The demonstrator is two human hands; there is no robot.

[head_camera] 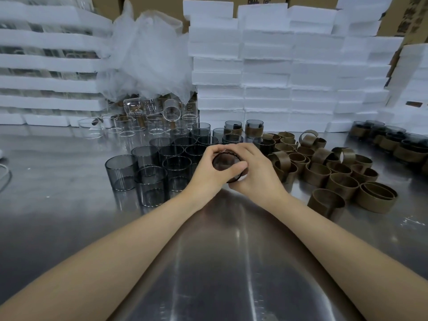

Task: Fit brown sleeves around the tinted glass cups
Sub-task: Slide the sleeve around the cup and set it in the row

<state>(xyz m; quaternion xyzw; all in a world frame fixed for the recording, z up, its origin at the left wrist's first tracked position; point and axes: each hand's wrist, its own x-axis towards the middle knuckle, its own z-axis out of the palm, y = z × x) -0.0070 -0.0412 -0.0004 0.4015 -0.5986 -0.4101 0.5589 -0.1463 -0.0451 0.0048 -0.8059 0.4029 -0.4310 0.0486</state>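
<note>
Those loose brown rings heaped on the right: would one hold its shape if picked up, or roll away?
Probably light and slightly bendy: the brown sleeves are thin open bands, some looking out of round. Flat-lying ones should stay put; one standing on edge might roll if nudged.

1. A brushed steel table [69,228] fills the near space, its surface dull grey with soft streaks of overhead light reflected down the middle.
2. At the back, white foam blocks [266,72] stand stacked in uneven columns, like a wall across the table's far edge.
3. To the left, long white foam trays [46,82] lie in layers with dark gaps between them.
4. Between the two stacks sits a heap of crumpled clear plastic wrap [150,54].
5. Brown cardboard boxes [407,17] rise behind the foam, printed with dark characters too blurred to read.
</note>
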